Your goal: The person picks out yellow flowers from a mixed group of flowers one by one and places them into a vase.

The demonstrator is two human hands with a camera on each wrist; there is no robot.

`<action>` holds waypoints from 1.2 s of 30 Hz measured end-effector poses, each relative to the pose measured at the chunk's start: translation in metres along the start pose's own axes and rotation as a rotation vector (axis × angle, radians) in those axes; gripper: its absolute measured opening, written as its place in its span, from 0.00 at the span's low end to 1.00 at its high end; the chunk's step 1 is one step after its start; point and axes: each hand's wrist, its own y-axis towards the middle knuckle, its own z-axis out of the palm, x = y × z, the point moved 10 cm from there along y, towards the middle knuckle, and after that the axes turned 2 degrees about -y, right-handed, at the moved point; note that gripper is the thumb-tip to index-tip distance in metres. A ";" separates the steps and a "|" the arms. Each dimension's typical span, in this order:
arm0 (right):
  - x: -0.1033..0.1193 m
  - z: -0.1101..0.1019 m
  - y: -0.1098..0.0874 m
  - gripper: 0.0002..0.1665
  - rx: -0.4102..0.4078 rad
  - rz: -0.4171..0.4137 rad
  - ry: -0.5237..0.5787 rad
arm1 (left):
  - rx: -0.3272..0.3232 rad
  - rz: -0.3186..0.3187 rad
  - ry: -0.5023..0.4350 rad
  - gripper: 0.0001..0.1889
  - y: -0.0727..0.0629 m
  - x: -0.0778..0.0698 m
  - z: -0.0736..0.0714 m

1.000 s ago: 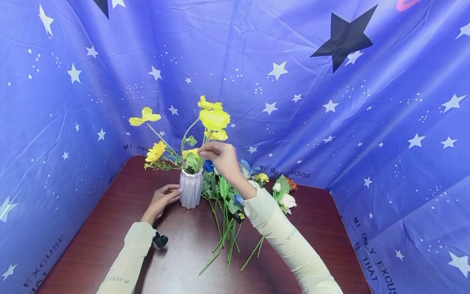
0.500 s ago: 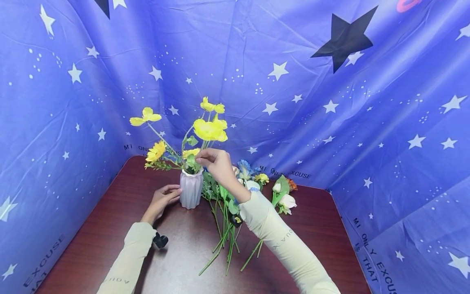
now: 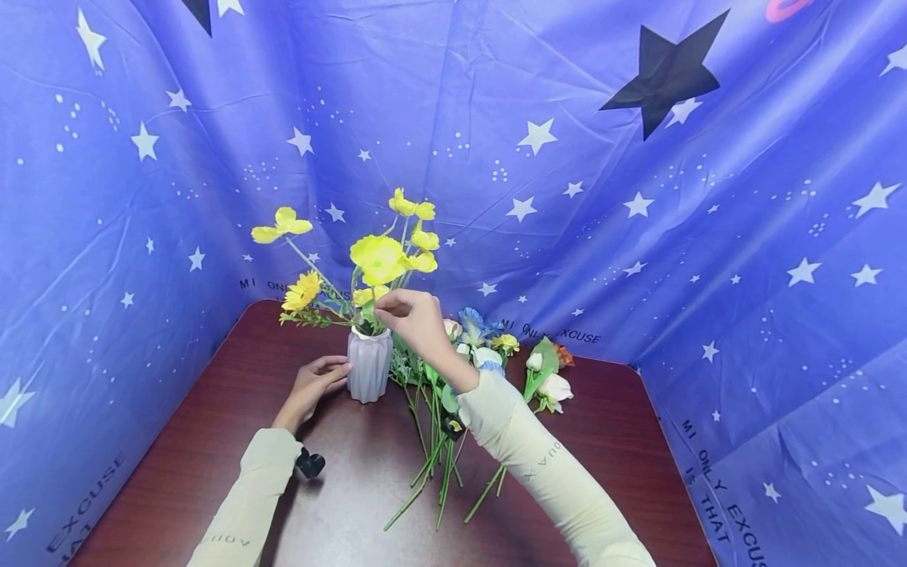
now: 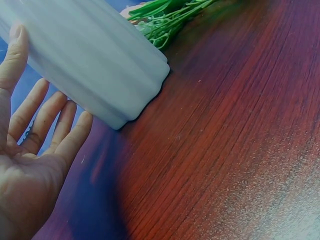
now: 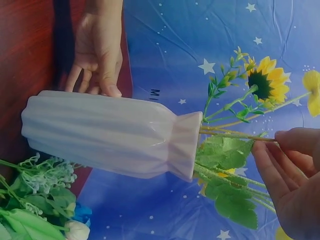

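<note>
A pale lilac fluted vase (image 3: 368, 368) stands upright on the table, holding several yellow flowers and green leaves. My left hand (image 3: 319, 386) rests its fingertips against the vase's left side; in the left wrist view its fingers (image 4: 74, 139) are spread and only lightly bent. Above the rim, my right hand (image 3: 418, 327) pinches a thin stem (image 5: 257, 137) between thumb and forefinger. That stem runs down into the vase mouth in the right wrist view. A large yellow flower (image 3: 379, 260) shows just above this hand. A sunflower (image 3: 301, 292) leans out at the left.
Right of the vase, a loose pile of blue, white and yellow flowers lies with green stems (image 3: 442, 465) toward the front. Farther right are a white rose (image 3: 556, 389) and an orange bloom (image 3: 564, 354). A blue star-printed cloth (image 3: 453, 142) surrounds the dark red table (image 3: 595, 472).
My right hand has lowered slightly and shifted left. The large yellow flower has swung left and down, uncovering smaller yellow blooms behind it. My left hand stays at the vase.
</note>
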 end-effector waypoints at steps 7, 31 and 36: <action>0.007 0.004 -0.002 0.10 0.002 -0.049 0.029 | 0.007 -0.004 0.015 0.24 -0.001 -0.001 0.000; 0.023 0.017 -0.002 0.07 -0.019 -0.070 0.021 | -0.008 -0.003 0.011 0.23 0.001 0.000 0.000; 0.019 0.022 0.000 0.04 -0.001 -0.035 -0.060 | -0.001 0.002 0.017 0.23 0.001 0.000 0.000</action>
